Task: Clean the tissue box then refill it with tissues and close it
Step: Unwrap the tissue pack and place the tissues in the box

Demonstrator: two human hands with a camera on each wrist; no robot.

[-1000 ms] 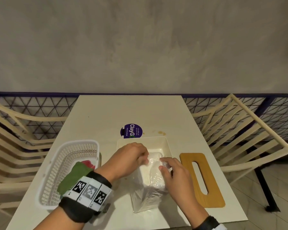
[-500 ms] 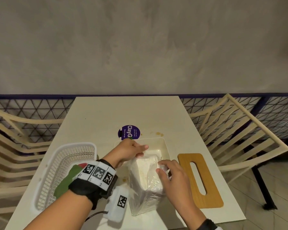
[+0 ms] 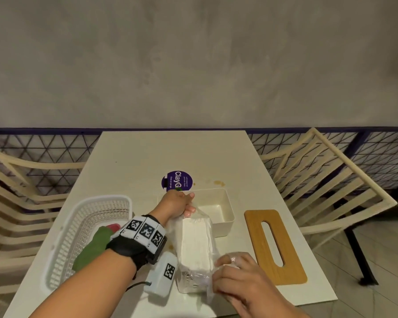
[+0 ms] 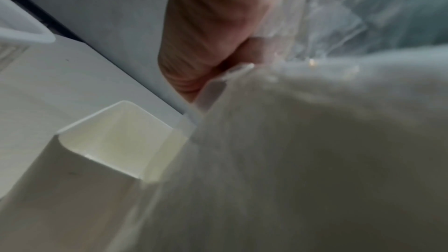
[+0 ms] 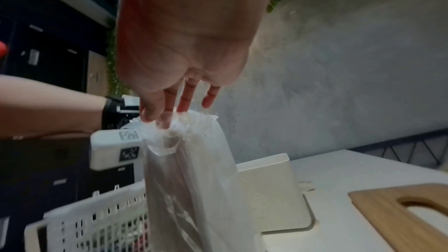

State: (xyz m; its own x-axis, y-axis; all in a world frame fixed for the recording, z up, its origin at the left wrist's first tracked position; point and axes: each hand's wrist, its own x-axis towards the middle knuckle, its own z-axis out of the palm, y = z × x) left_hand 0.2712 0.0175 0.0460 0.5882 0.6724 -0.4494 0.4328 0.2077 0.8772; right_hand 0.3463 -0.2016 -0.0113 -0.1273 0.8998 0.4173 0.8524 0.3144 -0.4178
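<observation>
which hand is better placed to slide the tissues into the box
Left. The left hand grips the tissue stack at its far end beside the open box; the right hand only pinches the wrapper's near end.

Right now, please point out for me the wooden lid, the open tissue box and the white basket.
wooden lid (image 3: 292, 270): head view, on the wood right of its slot.
tissue box (image 3: 224, 226): head view, on its near outer wall.
white basket (image 3: 106, 198): head view, on its far rim.
</observation>
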